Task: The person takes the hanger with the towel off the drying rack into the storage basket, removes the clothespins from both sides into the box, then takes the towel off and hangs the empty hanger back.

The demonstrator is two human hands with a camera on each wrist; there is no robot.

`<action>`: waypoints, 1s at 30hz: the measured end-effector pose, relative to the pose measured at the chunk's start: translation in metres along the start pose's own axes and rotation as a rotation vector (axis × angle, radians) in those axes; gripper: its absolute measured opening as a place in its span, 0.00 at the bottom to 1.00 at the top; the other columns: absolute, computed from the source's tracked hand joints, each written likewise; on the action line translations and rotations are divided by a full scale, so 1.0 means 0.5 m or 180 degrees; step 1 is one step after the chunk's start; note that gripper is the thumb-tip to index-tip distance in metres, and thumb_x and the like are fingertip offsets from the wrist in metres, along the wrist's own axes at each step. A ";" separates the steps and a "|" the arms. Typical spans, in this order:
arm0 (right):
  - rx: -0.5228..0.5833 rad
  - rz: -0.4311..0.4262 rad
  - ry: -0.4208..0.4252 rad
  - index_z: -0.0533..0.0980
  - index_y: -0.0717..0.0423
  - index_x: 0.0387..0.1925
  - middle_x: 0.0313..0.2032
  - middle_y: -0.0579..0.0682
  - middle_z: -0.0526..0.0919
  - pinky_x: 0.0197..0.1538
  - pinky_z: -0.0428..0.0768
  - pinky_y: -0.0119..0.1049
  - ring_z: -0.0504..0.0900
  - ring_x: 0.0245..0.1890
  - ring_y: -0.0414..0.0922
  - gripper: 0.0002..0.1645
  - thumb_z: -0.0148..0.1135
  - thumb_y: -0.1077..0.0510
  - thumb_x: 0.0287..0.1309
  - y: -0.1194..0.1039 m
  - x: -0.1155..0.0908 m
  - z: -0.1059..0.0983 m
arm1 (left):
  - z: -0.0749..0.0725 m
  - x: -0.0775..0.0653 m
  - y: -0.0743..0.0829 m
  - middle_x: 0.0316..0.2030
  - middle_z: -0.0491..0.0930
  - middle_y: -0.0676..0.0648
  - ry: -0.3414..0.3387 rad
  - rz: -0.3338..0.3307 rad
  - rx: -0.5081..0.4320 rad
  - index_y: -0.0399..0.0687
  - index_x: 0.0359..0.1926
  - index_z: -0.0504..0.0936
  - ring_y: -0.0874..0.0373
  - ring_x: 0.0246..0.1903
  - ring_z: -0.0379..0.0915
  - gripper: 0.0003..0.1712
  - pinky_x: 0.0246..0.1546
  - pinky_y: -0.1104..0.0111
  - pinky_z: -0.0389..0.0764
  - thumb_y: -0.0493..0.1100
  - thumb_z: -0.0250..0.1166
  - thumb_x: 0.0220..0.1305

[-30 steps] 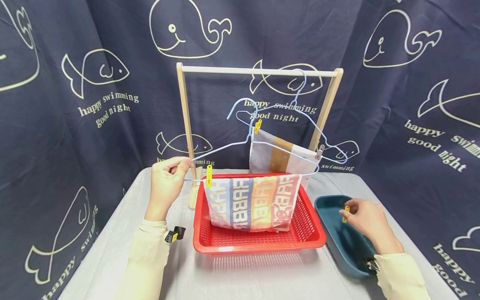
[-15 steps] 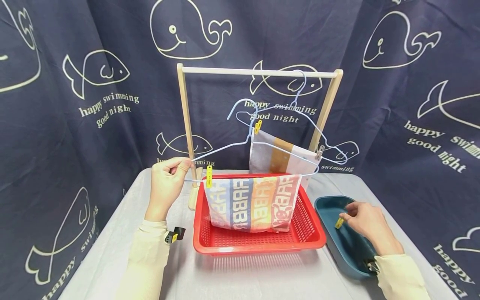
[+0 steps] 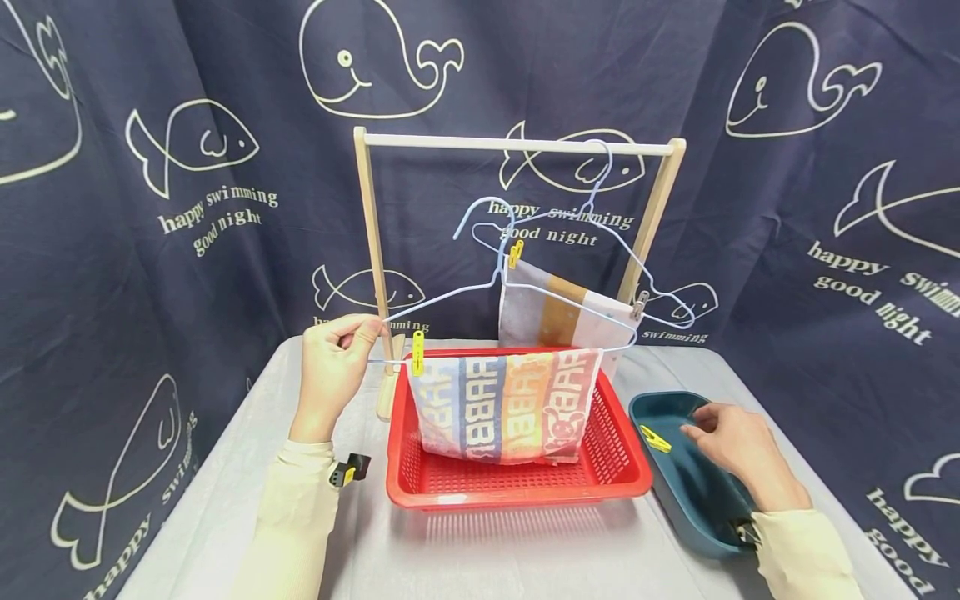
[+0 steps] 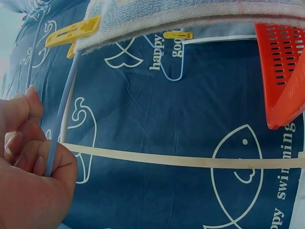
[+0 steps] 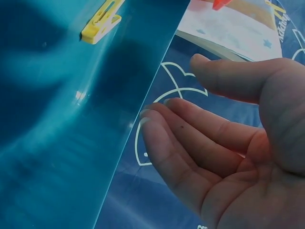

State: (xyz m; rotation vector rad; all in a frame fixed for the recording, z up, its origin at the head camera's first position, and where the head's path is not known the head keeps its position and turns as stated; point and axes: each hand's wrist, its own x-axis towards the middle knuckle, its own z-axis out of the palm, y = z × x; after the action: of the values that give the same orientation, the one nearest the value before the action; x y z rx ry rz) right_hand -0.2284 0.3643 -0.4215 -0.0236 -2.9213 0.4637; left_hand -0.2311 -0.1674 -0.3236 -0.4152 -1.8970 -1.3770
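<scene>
My left hand (image 3: 333, 367) grips the left end of a light blue clothes hanger (image 3: 459, 292); its fingers curl round the wire in the left wrist view. A striped, lettered towel (image 3: 495, 408) hangs from the hanger's lower bar over the red basket (image 3: 517, 498). A yellow clothespin (image 3: 417, 353) clips the towel's left corner. Over the teal basin (image 3: 701, 533), my right hand (image 3: 738, 446) holds nothing, its thumb and fingers apart in the right wrist view. Another yellow clothespin (image 3: 656, 439) lies inside that basin, to the left of the right hand.
Behind the basket stands a wooden rack (image 3: 517, 143). A second hanger (image 3: 600, 218) is hooked on its rail, bearing a grey, brown and white towel (image 3: 566, 308) with a yellow clothespin (image 3: 515, 253) and a metal-looking clip (image 3: 640, 305). A dark patterned curtain (image 3: 247, 275) surrounds the table.
A yellow clothespin pinched in my right hand tilted, then left the fingers and now lies in the teal basin. The left hand, hanger and lettered towel have stayed in place.
</scene>
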 end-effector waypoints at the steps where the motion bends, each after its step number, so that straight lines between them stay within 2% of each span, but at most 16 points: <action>1: -0.0004 -0.0015 0.0013 0.82 0.71 0.46 0.35 0.62 0.88 0.44 0.81 0.59 0.84 0.38 0.60 0.26 0.73 0.51 0.57 0.000 -0.001 -0.001 | -0.001 0.000 0.006 0.12 0.62 0.54 -0.0003 -0.0001 -0.0002 0.27 0.31 0.87 0.71 0.15 0.51 0.06 0.16 0.73 0.52 0.27 0.67 0.65; 9: -0.0025 -0.0117 0.0145 0.84 0.68 0.44 0.33 0.58 0.88 0.43 0.80 0.58 0.84 0.36 0.59 0.23 0.73 0.51 0.57 -0.006 -0.008 -0.012 | -0.001 -0.001 0.011 0.12 0.61 0.54 0.0005 0.0007 -0.0010 0.28 0.31 0.87 0.72 0.15 0.51 0.06 0.16 0.73 0.51 0.27 0.67 0.65; 15: 0.0000 -0.0048 0.0166 0.84 0.66 0.46 0.35 0.59 0.88 0.43 0.79 0.61 0.83 0.37 0.60 0.24 0.73 0.49 0.59 -0.021 -0.016 -0.034 | -0.001 -0.001 0.008 0.12 0.62 0.54 -0.0004 -0.0015 -0.0022 0.27 0.31 0.86 0.71 0.15 0.52 0.06 0.16 0.73 0.52 0.27 0.67 0.65; 19: 0.0034 -0.0008 0.0168 0.83 0.64 0.48 0.36 0.59 0.88 0.41 0.78 0.60 0.83 0.37 0.59 0.24 0.72 0.48 0.60 -0.031 -0.021 -0.046 | 0.001 0.001 -0.020 0.12 0.61 0.54 0.0014 -0.0022 -0.0001 0.29 0.31 0.87 0.70 0.15 0.52 0.06 0.16 0.72 0.51 0.28 0.67 0.66; 24: 0.0068 -0.0008 0.0241 0.83 0.64 0.49 0.37 0.60 0.89 0.43 0.78 0.61 0.84 0.39 0.59 0.25 0.72 0.48 0.60 -0.048 -0.029 -0.058 | 0.002 0.002 -0.059 0.13 0.62 0.54 -0.0012 -0.0024 0.0002 0.37 0.32 0.90 0.67 0.15 0.53 0.07 0.16 0.71 0.52 0.34 0.69 0.67; 30: 0.0147 -0.0098 0.0325 0.82 0.63 0.52 0.40 0.61 0.89 0.45 0.78 0.63 0.85 0.41 0.60 0.27 0.72 0.46 0.61 -0.080 -0.037 -0.080 | -0.001 0.003 -0.066 0.12 0.63 0.54 -0.0064 0.0026 -0.0067 0.41 0.32 0.91 0.64 0.15 0.54 0.08 0.16 0.70 0.53 0.39 0.69 0.69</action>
State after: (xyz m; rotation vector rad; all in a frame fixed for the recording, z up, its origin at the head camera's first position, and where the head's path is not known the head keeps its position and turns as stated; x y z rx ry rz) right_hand -0.2021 0.3378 -0.3752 0.0040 -2.8062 0.5095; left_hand -0.2529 -0.1801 -0.3446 -0.4483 -1.8966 -1.3935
